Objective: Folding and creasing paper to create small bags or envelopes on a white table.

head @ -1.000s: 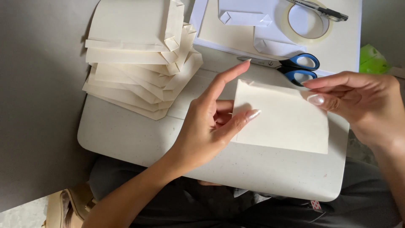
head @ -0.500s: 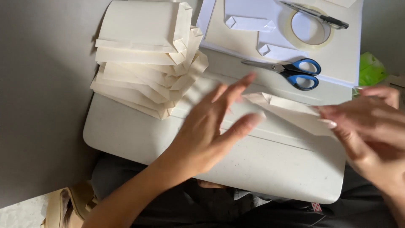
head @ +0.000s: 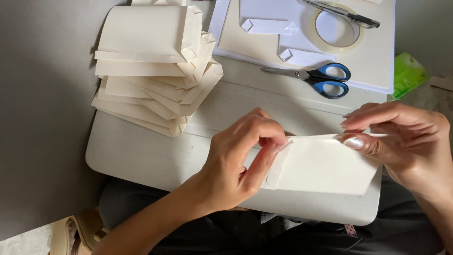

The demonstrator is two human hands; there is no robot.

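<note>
Cream folded paper [head: 325, 165] on a white speckled worktop [head: 155, 156]; beyond it, blue-handled scissors [head: 316, 78] and a green packet [head: 406, 74].

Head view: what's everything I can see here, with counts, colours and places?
Folded paper piece: one, cream, front of tray, held by both hands.
Stack of folded paper pieces: count unclear, cream, far left.
Scissors: one, blue handles, middle.
Tape roll: one, clear, far right.
Pen: one, dark, across the tape roll.
Lap tray: one, white.
Green packet: one, right edge.
Left hand: pinches the piece's left end.
Right hand: pinches its top edge.
</note>
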